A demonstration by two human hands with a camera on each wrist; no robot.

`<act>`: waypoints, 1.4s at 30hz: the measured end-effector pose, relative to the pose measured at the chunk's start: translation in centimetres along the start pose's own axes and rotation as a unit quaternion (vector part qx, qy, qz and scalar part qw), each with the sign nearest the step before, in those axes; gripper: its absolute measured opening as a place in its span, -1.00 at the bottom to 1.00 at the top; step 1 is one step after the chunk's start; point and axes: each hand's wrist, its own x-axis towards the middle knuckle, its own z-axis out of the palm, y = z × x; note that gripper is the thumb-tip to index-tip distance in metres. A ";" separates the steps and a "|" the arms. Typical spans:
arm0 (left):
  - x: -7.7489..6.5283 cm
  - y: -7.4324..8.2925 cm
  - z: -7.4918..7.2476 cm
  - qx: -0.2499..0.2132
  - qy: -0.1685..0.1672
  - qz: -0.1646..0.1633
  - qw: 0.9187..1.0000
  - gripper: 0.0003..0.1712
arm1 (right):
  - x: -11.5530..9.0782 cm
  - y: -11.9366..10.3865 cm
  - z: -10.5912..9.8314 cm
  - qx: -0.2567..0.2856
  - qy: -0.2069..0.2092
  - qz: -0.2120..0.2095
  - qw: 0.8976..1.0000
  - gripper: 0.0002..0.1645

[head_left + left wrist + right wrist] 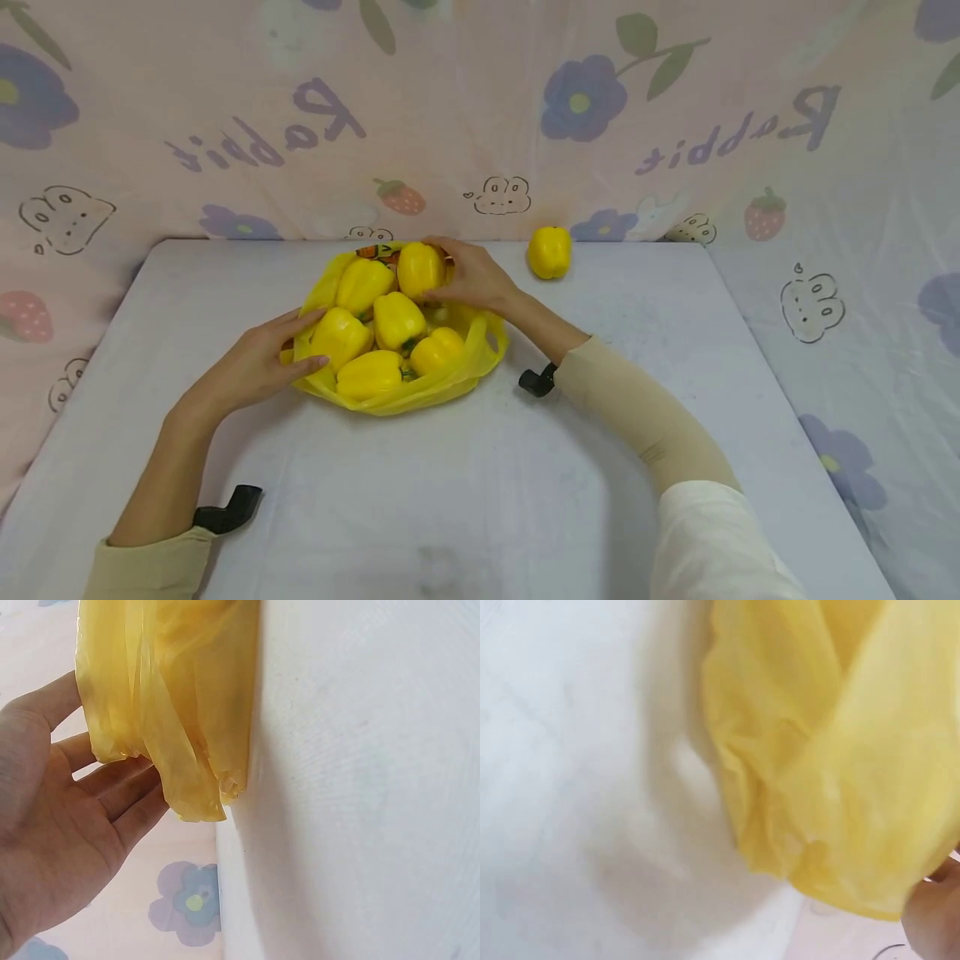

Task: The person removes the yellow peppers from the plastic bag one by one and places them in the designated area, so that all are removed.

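Observation:
Several yellow bell peppers [367, 375] sit in an open yellow plastic bag [420, 400] on the table. My right hand [474, 273] reaches over the bag's far right side and grips one bell pepper [420, 271] between thumb and fingers. At the left rim, my left hand [262, 354] holds the bag, its thumb over the edge. In the left wrist view the fingers of the left hand [82, 802] lie against the outside of the bag [169, 697]. The right wrist view shows the crumpled bag [832, 772] and only a bit of the right hand [934, 915].
One more yellow bell pepper [550, 252] stands by itself near the table's back edge, right of the bag. The white table [420, 492] meets a patterned cloth [465, 108] at its back. Each wrist carries a black mount [228, 508].

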 end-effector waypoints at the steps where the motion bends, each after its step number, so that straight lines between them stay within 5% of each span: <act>1: 0.0 0.0 0.0 0.001 0.000 0.000 1.000 -0.08 | 0.0 -0.1 -0.2 0.005 0.002 -0.003 1.000 -0.04; 24: 0.1 0.4 -0.2 -0.005 -0.002 0.001 1.000 -0.10 | -0.8 -1.2 -3.7 0.061 0.033 -0.022 0.997 0.01; 42: 0.4 0.4 -0.2 0.002 -0.007 -0.001 1.000 -0.08 | -2.3 1.2 -6.9 0.119 0.051 0.019 0.991 0.01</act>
